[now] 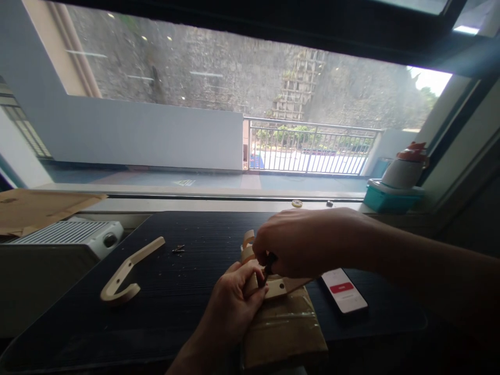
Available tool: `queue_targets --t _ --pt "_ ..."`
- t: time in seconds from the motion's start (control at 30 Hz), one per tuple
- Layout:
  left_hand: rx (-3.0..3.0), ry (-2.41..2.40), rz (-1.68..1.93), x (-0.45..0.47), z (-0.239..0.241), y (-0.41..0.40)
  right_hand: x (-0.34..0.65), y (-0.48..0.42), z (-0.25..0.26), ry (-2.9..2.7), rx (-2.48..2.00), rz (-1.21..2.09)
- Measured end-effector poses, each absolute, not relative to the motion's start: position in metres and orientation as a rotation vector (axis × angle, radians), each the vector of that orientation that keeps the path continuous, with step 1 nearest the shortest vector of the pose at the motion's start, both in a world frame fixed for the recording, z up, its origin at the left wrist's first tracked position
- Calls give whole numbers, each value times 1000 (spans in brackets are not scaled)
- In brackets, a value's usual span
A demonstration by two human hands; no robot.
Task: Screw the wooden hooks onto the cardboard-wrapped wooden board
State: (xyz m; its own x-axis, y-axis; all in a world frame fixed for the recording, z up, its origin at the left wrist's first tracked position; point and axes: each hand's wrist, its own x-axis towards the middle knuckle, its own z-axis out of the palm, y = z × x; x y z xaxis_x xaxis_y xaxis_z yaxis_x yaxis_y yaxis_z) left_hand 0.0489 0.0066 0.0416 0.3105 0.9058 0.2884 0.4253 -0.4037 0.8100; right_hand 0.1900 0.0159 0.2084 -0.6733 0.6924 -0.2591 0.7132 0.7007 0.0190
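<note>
My left hand (pixel 239 298) is closed, its thumb and fingers pinching a pale wooden piece (pixel 276 288) with a dark hole in it. That piece rests on a taped cardboard box (pixel 285 336), and its curved end shows past my hands. My right hand (pixel 295 245) is curled from above around a small dark tool (pixel 269 263), pointing down between my left fingertips. Its tip and exact kind are hidden. To the left lies a separate J-shaped wooden hook (pixel 121 276) with two holes. Several small screws (pixel 178 250) sit beyond it.
A phone (pixel 344 291) with a lit screen lies right of the box on the dark table (pixel 187 317). A roll of tape (pixel 297 203) is on the window sill. At the right a spray-type bottle (pixel 404 169) stands on a teal box (pixel 392 198). Left is a white appliance (pixel 74 234).
</note>
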Motion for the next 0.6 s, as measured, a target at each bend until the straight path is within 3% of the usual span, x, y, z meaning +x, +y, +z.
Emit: queue_targets --t 0.33,0.6 --pt "1976 1174 1002 49 39 7 194 25 204 2565 1245 -122" --pt "1963 1179 992 49 38 9 187 23 205 2598 1053 -105"
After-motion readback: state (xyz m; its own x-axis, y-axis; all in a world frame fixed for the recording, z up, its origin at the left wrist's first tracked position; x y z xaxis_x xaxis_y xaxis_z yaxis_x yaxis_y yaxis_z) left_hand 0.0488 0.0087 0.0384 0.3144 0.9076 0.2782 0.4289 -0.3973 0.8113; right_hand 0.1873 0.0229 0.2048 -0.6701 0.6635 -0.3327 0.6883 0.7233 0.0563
